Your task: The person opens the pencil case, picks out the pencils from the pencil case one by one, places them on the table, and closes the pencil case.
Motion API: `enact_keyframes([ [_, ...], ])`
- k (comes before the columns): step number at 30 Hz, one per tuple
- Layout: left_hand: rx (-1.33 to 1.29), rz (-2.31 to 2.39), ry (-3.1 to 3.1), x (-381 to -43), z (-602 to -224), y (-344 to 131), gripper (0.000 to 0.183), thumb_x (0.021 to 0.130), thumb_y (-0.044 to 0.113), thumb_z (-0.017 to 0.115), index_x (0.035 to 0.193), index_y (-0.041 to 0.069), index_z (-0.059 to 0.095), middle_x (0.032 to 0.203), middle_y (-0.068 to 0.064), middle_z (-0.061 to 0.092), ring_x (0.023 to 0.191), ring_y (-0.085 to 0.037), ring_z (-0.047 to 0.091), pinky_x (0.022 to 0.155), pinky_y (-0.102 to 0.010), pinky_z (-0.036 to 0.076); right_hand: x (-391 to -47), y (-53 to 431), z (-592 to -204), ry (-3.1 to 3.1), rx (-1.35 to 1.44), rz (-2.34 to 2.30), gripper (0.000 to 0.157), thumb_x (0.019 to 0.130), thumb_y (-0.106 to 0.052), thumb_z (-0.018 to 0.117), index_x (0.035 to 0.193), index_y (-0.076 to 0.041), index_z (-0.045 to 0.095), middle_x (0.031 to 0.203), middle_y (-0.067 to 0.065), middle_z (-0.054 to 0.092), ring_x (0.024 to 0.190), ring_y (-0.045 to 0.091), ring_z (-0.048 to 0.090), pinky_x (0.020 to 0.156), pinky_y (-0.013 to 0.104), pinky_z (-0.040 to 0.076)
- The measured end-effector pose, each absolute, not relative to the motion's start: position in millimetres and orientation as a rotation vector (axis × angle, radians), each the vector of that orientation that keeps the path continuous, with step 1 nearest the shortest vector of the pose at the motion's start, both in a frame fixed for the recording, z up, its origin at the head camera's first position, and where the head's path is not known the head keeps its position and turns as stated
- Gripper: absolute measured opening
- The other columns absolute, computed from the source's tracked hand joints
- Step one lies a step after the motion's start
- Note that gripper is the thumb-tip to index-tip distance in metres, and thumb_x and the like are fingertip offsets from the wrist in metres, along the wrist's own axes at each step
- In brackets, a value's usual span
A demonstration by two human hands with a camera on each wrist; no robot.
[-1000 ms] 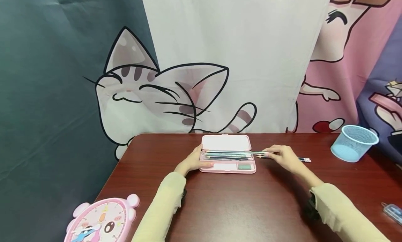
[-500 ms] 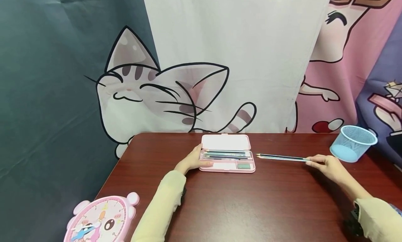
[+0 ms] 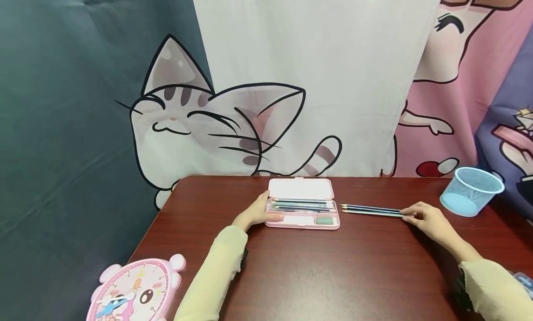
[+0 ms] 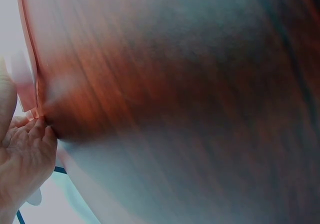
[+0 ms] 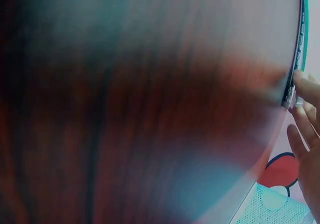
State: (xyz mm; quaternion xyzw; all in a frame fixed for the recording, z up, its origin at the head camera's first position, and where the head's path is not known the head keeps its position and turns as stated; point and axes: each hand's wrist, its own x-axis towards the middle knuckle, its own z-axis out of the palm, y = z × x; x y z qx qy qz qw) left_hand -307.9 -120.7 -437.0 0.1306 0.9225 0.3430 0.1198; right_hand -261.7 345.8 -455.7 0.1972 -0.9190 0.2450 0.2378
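Note:
An opened pink pencil case (image 3: 300, 188) lies toward the table's far side, its white-lined lid folded back. Several pencils (image 3: 301, 205) rest in its long tray, with a green block (image 3: 324, 220) in a small compartment below them. My left hand (image 3: 255, 213) holds the case's left edge, thumb over the front and fingers along the outside. Right of the case, several pencils (image 3: 368, 211) lie side by side with sharpened tips toward it. My right hand (image 3: 429, 221) pinches the blunt end of the nearest pencil. In the right wrist view, fingertips (image 5: 300, 79) meet the pencil ends.
A light blue mesh cup (image 3: 472, 191) stands at the far right. At the front left is a pink animal-shaped clock (image 3: 137, 291). A small bluish item (image 3: 523, 283) shows partly behind the right sleeve. Printed curtains (image 3: 266, 80) hang behind the wooden table (image 3: 316, 270).
My right hand has moved right, bringing a greenish pencil from over the case to beside the others on the table, then shifted slightly back. My left hand has stayed on the case.

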Motion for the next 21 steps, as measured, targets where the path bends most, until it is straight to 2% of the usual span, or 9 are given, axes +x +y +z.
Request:
enact_keyframes([
  [6, 0.349, 1.008, 2.686, -308, -438, -121, 0.103, 0.073, 0.039, 0.074, 0.146, 0.002, 0.011, 0.15, -0.017, 0.02, 0.137, -0.027, 0.025, 0.111, -0.042, 0.024, -268, 327, -450, -2.535, 0.491, 0.719, 0.016, 0.066, -0.001, 0.076, 0.08, -0.005, 0.071, 0.075, 0.007, 0.063, 0.066, -0.001, 0.048, 0.059, 0.011, 0.035],
  [14, 0.345, 0.98, 2.699, -307, -436, -123, 0.102, 0.074, 0.038, 0.073, 0.145, 0.001, 0.012, 0.15, -0.017, 0.02, 0.137, -0.028, 0.025, 0.111, -0.043, 0.024, -285, 248, -449, -2.508, 0.615, 0.917, 0.012, 0.071, -0.004, 0.075, 0.083, -0.007, 0.072, 0.077, 0.003, 0.067, 0.072, -0.001, 0.057, 0.066, 0.013, 0.042],
  [19, 0.338, 0.976, 2.703, -306, -437, -122, 0.101, 0.074, 0.039, 0.073, 0.146, 0.001, 0.012, 0.15, -0.016, 0.02, 0.137, -0.027, 0.025, 0.111, -0.042, 0.024, -292, 202, -448, -2.563, 0.732, 1.017, 0.011, 0.075, -0.009, 0.073, 0.085, -0.007, 0.072, 0.082, 0.004, 0.069, 0.077, 0.009, 0.06, 0.07, 0.027, 0.05],
  [21, 0.342, 0.984, 2.695, -306, -437, -120, 0.101, 0.074, 0.039, 0.073, 0.146, 0.002, 0.012, 0.15, -0.016, 0.019, 0.137, -0.027, 0.024, 0.111, -0.042, 0.024, -293, 190, -446, -2.618, 0.762, 0.995, 0.011, 0.076, -0.012, 0.072, 0.086, -0.007, 0.073, 0.084, 0.004, 0.069, 0.078, 0.013, 0.059, 0.07, 0.03, 0.049],
])
